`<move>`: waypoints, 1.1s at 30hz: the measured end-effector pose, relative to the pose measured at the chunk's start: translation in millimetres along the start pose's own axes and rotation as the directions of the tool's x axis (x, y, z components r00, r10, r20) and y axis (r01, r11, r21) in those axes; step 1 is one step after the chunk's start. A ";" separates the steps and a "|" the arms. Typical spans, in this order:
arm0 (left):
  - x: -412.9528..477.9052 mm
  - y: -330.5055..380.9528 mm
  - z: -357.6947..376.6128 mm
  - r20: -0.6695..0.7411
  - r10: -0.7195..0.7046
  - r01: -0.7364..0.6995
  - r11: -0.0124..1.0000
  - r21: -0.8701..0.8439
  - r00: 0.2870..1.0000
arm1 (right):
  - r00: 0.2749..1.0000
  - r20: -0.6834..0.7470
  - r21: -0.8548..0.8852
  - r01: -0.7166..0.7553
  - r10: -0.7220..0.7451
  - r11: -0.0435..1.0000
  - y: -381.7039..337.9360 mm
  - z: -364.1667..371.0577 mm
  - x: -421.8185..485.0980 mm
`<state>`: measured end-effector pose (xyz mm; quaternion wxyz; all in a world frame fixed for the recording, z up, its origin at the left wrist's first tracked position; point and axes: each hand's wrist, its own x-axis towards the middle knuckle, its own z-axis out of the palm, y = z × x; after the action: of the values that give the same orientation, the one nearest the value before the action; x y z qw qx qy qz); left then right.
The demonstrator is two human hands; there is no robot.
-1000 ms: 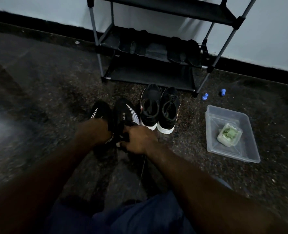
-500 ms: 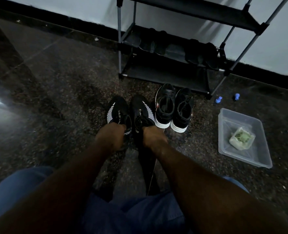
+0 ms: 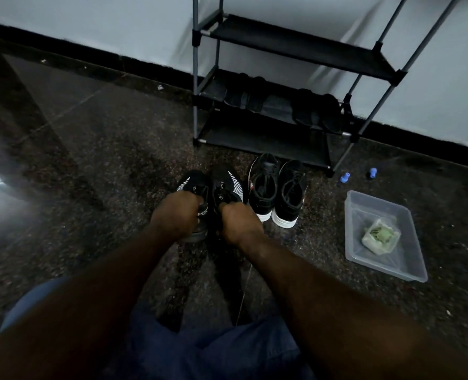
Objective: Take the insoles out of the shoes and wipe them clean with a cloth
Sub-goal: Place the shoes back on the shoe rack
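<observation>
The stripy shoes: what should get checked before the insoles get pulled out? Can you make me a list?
1. Left hand grips the left stripy shoe: ok.
2. Right hand grips the right stripy shoe: ok.
3. Fingers on an insole: cannot tell, the hands hide the openings.
4. Folded cloth lies in the clear tray: ok.
5. Light for seeing inside the shoes: not ok, dim.

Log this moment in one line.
left hand: grips left striped shoe | right hand: grips right striped shoe | insoles: none visible
</observation>
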<state>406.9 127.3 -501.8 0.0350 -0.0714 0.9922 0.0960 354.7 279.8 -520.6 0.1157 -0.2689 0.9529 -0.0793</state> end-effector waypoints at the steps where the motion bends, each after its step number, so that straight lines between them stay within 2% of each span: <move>1: -2.2 3.1 -8.2 -0.018 -0.001 0.001 1.000 -0.004 1.000 | 1.000 -0.029 -0.010 0.010 -0.011 1.000 -1.5 -8.7 -2.3; 10: -25.0 36.6 -121.7 -0.199 0.087 -0.072 0.994 0.080 0.976 | 0.968 -0.235 -0.046 0.077 -0.086 0.996 -15.4 -122.5 -40.5; 17: -66.7 77.5 -215.8 -0.389 0.162 -0.101 0.980 0.172 0.907 | 0.914 -0.385 -0.059 0.110 -0.124 0.992 -29.6 -217.2 -93.3; 26: -107.1 113.3 -287.1 -0.501 0.117 -0.053 0.989 0.139 0.858 | 0.875 -0.463 -0.061 0.129 -0.143 0.990 -32.7 -287.4 -146.0; 30: -109.3 127.9 -316.8 -0.519 0.137 -0.065 0.986 0.153 0.844 | 0.843 -0.516 -0.092 0.120 -0.151 0.988 -30.2 -317.7 -150.8; 33: -91.8 134.7 -334.1 -0.539 0.168 -0.077 0.979 0.188 0.826 | 0.827 -0.544 -0.038 0.142 -0.140 0.989 -23.1 -341.6 -138.1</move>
<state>458.9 205.2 -142.1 -0.2532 -0.0290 0.9670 -0.0056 390.7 364.0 -163.0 -0.1660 -0.3043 0.9238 -0.1626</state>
